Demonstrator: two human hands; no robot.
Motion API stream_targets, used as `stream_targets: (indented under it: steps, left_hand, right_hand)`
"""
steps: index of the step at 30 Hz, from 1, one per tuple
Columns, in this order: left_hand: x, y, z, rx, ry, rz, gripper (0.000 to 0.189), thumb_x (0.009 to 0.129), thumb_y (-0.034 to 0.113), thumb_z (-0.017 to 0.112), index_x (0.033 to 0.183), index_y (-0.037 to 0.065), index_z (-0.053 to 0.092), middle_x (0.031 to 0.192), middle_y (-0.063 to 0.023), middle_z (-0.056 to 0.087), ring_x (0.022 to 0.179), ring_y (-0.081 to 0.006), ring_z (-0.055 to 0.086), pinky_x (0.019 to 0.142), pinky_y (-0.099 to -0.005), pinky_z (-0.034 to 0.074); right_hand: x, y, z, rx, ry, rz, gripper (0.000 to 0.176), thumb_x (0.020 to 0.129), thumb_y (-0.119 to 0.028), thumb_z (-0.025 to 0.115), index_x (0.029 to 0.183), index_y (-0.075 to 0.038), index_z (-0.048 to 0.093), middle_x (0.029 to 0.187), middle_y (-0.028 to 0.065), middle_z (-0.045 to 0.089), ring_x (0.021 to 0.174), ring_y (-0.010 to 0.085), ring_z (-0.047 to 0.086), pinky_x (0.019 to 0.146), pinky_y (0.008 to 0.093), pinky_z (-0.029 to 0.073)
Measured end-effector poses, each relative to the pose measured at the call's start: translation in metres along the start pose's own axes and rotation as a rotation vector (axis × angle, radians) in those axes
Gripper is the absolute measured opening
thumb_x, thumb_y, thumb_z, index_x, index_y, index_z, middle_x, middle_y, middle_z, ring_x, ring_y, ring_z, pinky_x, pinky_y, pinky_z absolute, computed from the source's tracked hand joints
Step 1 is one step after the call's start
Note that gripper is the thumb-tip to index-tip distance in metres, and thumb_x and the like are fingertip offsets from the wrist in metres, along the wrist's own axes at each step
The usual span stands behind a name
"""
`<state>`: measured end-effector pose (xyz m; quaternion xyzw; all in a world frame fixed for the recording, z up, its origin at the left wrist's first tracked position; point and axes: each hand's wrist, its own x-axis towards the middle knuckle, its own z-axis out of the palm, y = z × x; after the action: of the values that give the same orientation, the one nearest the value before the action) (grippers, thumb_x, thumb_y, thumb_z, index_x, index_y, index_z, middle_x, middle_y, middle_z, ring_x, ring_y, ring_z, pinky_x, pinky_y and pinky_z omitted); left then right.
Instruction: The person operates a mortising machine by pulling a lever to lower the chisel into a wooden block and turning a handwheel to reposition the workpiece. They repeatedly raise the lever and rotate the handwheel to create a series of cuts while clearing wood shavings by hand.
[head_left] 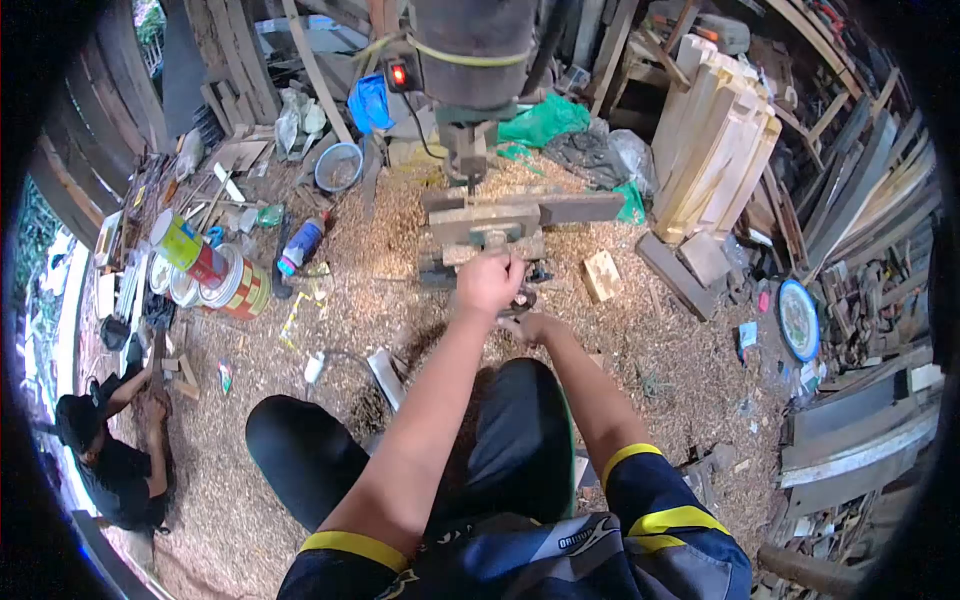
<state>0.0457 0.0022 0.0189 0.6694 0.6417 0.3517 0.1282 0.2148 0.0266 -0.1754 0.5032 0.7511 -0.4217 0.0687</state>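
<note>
Below the wooden block (pixel 520 212), the left hand (pixel 488 283) is fisted; I cannot tell the right hand's (pixel 532 325) fingers. Best to hold steady, clear of the drill (pixel 468 150).

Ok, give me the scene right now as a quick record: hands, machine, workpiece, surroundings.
left hand: closed in a fist just below the wooden beam
right hand: lower, on a small dark object, too hidden to identify
machine: drill press above the beam, red light lit
ground: wood shavings
nearby: paint cans, stacked pale boards, another person far left
</note>
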Motion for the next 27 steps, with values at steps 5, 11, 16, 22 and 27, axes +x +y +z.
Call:
stream_targets:
  steps: [5, 11, 16, 22, 27]
  left_hand:
    - [-0.005, 0.008, 0.001, -0.008, 0.101, -0.014, 0.034, 0.095, 0.030, 0.057, 0.079, 0.006, 0.076, 0.088, -0.0171, 0.072, 0.077, -0.0395, 0.069, 0.072, -0.0461, 0.057]
    - [-0.006, 0.000, 0.008, -0.030, 0.137, 0.021, 0.035, 0.094, 0.031, 0.060, 0.079, 0.002, 0.073, 0.085, -0.0193, 0.070, 0.077, -0.0412, 0.068, 0.071, -0.0473, 0.055]
    - [-0.006, 0.000, 0.005, -0.026, 0.133, 0.009, 0.036, 0.094, 0.031, 0.061, 0.079, 0.000, 0.072, 0.086, -0.0210, 0.070, 0.078, -0.0416, 0.068, 0.073, -0.0481, 0.055]
    - [-0.006, 0.001, 0.004, -0.047, 0.123, 0.041, 0.038, 0.094, 0.033, 0.061, 0.079, 0.000, 0.072, 0.085, -0.0209, 0.070, 0.079, -0.0422, 0.068, 0.074, -0.0487, 0.055]
    - [-0.007, -0.003, 0.006, -0.038, 0.129, 0.056, 0.038, 0.094, 0.034, 0.061, 0.080, 0.000, 0.073, 0.086, -0.0213, 0.070, 0.078, -0.0419, 0.068, 0.072, -0.0479, 0.055]
  right_hand:
    - [-0.028, -0.022, -0.020, 0.015, -0.129, 0.173, 0.092, 0.095, -0.081, 0.043, 0.079, 0.006, 0.071, 0.072, 0.0174, 0.072, 0.070, 0.0319, 0.073, 0.076, 0.0436, 0.058]
    - [-0.038, -0.013, -0.020, -0.196, 0.100, -0.043, 0.083, 0.099, -0.071, 0.042, 0.113, 0.004, 0.073, 0.109, 0.0270, 0.074, 0.108, 0.0426, 0.070, 0.100, 0.0496, 0.051]
    - [-0.055, -0.039, -0.030, -0.235, 0.043, 0.028, 0.081, 0.101, -0.066, 0.038, 0.110, 0.006, 0.075, 0.118, 0.0317, 0.070, 0.116, 0.0451, 0.066, 0.105, 0.0490, 0.048]
    - [-0.061, -0.047, -0.030, -0.234, 0.095, 0.075, 0.077, 0.101, -0.064, 0.042, 0.115, 0.003, 0.074, 0.122, 0.0289, 0.070, 0.118, 0.0431, 0.066, 0.106, 0.0482, 0.049]
    - [-0.060, -0.053, -0.031, -0.258, 0.070, 0.124, 0.074, 0.100, -0.064, 0.044, 0.120, 0.000, 0.073, 0.127, 0.0255, 0.069, 0.122, 0.0407, 0.065, 0.107, 0.0470, 0.048]
